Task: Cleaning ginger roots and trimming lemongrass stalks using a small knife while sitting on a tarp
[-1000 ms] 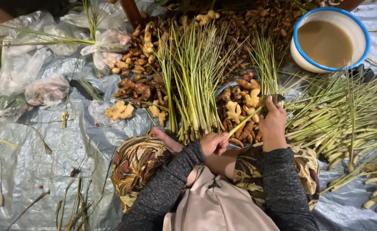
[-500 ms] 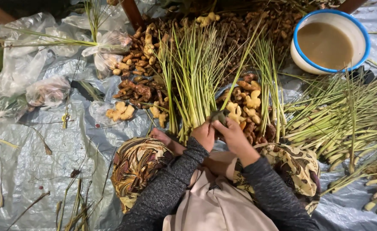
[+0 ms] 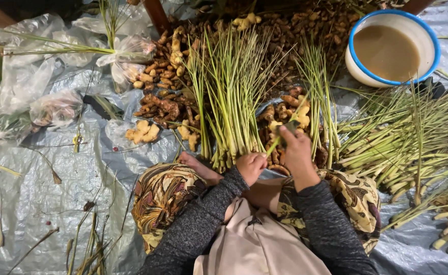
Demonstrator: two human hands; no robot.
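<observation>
I sit on a grey tarp with a patterned cloth [image 3: 163,196] over my knees. My left hand [image 3: 251,167] is closed around the base of a single lemongrass stalk [image 3: 275,145]. My right hand [image 3: 296,153] grips the same stalk a little higher, where it slants up to the right. A small dark thing shows at my right fingertips; I cannot tell what it is. A standing fan of green lemongrass stalks [image 3: 231,97] lies just beyond my left hand. A pile of ginger and turmeric roots [image 3: 285,109] lies behind both hands.
A white bowl with a blue rim [image 3: 353,71] holds cloudy brown water at the top right. More lemongrass bundles [image 3: 407,137] lie at the right. Clear plastic bags [image 3: 56,107] lie at the left on the tarp [image 3: 40,193], along with loose dry stalks.
My right hand came in from the right to meet my left hand, then slid slightly right along the stalk. The stalk tip now reaches less far up.
</observation>
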